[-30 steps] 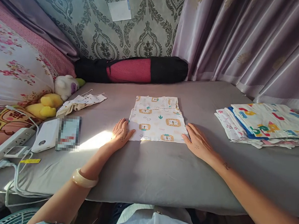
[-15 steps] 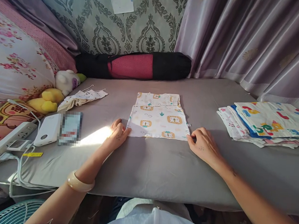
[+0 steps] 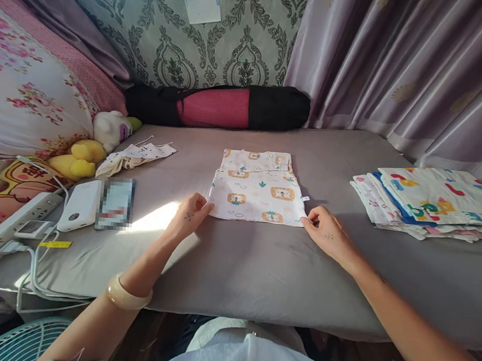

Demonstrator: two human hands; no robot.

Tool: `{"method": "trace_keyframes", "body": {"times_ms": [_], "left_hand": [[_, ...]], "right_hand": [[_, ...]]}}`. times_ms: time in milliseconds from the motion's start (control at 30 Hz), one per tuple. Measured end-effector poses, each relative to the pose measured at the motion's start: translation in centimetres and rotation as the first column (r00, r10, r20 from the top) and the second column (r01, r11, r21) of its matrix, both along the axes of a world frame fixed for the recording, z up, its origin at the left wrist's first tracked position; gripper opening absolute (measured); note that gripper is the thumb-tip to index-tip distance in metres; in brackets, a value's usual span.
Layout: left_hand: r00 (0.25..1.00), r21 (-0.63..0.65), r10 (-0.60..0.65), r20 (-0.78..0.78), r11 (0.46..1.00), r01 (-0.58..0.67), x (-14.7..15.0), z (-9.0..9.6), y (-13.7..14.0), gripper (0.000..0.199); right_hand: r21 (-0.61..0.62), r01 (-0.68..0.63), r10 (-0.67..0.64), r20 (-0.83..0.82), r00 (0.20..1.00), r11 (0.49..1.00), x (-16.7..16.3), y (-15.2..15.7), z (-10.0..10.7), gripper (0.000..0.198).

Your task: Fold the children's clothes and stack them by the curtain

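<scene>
A folded white cloth (image 3: 257, 190) printed with orange lion faces and green leaves lies flat in front of me, a small white tag at its right edge. My left hand (image 3: 189, 214) pinches its near left corner between thumb and fingers. At the near right corner, my right hand (image 3: 325, 230) pinches the fabric the same way. Both near corners are partly covered by my fingertips. The cloth's upper part shows a fold line across it.
Folded printed cloths (image 3: 448, 197) form a stack at right. On the left are a crumpled drawstring bag (image 3: 136, 158), plush toys (image 3: 78, 159), a white power bank (image 3: 80, 205), a blurred-out flat item (image 3: 115, 204) and a power strip (image 3: 15, 235). A black-and-red roll bag (image 3: 217, 106) lies at the back.
My fingers have drawn in from resting beside the near corners to pinching them. The cloth stays nearly in place, and the whole view has shifted slightly.
</scene>
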State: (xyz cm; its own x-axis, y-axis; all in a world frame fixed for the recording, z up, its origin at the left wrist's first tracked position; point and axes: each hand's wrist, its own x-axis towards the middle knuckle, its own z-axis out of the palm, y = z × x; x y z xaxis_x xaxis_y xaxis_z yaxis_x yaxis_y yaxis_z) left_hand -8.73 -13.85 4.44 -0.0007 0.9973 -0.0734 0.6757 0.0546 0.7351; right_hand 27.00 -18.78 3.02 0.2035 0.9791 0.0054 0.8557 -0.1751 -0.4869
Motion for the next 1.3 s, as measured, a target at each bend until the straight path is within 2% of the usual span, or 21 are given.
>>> {"method": "trace_keyframes", "body": {"times_ms": [133,233,400,567,667,800,967,1100,1200,1300], "left_hand": [[0.963,-0.032,0.011,0.27,0.999,-0.003,-0.1,0.1,-0.1,0.044],[0.939,-0.013,-0.014,0.343,1.0,0.019,-0.2,0.3,-0.3,0.05],[0.93,-0.038,0.036,0.366,0.999,-0.024,-0.1,1.0,-0.7,0.04],[0.934,-0.095,0.061,0.353,0.995,-0.029,-0.8,1.6,-1.8,0.038],[0.947,-0.129,0.034,0.319,0.992,0.008,-1.6,2.1,-2.9,0.037],[0.949,-0.167,-0.026,0.313,0.983,0.082,-2.4,3.7,-4.3,0.033],[0.919,-0.248,-0.018,0.395,0.961,0.126,-2.8,4.9,-4.5,0.032],[0.832,-0.286,0.117,0.543,0.957,0.053,-2.4,4.4,-3.4,0.032],[0.695,-0.3,0.245,0.676,0.953,-0.044,-1.4,4.3,-2.5,0.032],[0.574,-0.299,0.276,0.771,0.953,-0.057,-0.4,4.5,-1.7,0.032]], "right_hand": [[0.052,-0.038,0.046,-0.166,0.985,0.998,0.3,0.0,0.2,0.019],[0.06,-0.06,0.072,-0.227,0.971,0.996,0.3,-0.3,0.7,0.023],[0.079,-0.08,0.1,-0.29,0.952,0.994,0.7,-0.6,1.0,0.03],[0.053,-0.096,0.109,-0.41,0.906,0.994,1.3,-1.9,1.5,0.035],[-0.004,-0.114,0.1,-0.456,0.884,0.993,1.3,-3.1,2.6,0.04],[-0.105,-0.143,0.077,-0.475,0.877,0.984,1.4,-4.5,4.1,0.046],[-0.192,-0.15,0.013,-0.575,0.818,0.97,2.0,-5.0,5.3,0.053],[-0.169,-0.065,-0.069,-0.681,0.729,0.983,2.3,-4.4,5.4,0.052],[-0.139,-0.001,-0.11,-0.789,0.604,0.99,2.0,-3.7,5.3,0.047],[-0.106,0.006,-0.095,-0.863,0.497,0.994,1.5,-3.0,5.4,0.041]]}}
